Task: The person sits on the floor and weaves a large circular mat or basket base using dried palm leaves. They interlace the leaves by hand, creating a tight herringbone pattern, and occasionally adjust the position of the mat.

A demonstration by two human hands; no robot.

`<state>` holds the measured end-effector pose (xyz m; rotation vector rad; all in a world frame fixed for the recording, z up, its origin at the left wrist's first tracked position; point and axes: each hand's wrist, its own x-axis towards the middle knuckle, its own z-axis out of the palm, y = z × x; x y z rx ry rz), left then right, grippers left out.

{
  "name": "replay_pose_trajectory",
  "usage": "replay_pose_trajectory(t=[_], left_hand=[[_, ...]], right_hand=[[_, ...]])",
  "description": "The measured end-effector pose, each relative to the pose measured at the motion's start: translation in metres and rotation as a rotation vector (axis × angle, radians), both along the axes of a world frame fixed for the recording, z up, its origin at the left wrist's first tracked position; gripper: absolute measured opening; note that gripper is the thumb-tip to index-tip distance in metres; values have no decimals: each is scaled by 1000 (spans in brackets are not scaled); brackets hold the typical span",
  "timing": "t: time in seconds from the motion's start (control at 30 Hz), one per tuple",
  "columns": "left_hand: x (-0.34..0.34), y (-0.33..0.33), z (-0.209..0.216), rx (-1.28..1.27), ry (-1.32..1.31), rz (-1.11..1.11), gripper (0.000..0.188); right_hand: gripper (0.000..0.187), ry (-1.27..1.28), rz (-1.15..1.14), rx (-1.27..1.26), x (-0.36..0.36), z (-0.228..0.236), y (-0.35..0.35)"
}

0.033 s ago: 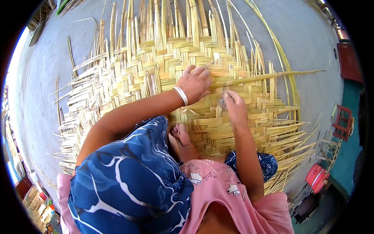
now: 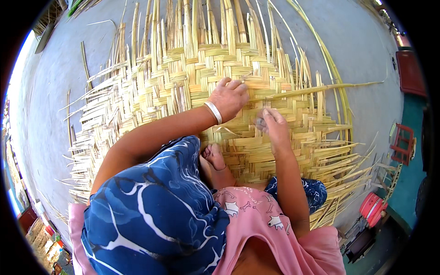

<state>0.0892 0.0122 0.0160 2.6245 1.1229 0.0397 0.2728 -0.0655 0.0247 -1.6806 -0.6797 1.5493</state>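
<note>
A partly woven mat (image 2: 256,146) of yellow-green split reed strips lies on the ground in front of me, with loose ends fanning out round its edges. My left hand (image 2: 229,98), with a pale band on its wrist, rests on the middle of the weave, fingers curled down; what lies under its fingertips is hidden. A long reed strip (image 2: 316,90) runs from beside those fingers out past the mat's right edge. Just below that strip, my right hand (image 2: 273,128) hovers over the weave, loosely curled and slightly blurred; I cannot tell whether anything is in it.
My bare foot (image 2: 213,156) sits on the near part of the mat. More long strips (image 2: 337,82) curve over the grey floor (image 2: 371,50) at the right. Farther right are a small reddish-brown wooden frame (image 2: 403,144) and a red round object (image 2: 373,209).
The right hand's fingers have shifted slightly and show less blur. My left hand has barely moved, and the long strip lies as before.
</note>
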Motion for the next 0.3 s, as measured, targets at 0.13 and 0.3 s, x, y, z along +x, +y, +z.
replay_pose_trajectory(t=[0.13,0.3], left_hand=[[-11,-19,-1,-392,-533,325,24],[-20,-57,9,-1197,-825,536,24]], right_hand=[[31,346,-184,-17,-9,15,0],[29,365,-258,209,-2,24,0]])
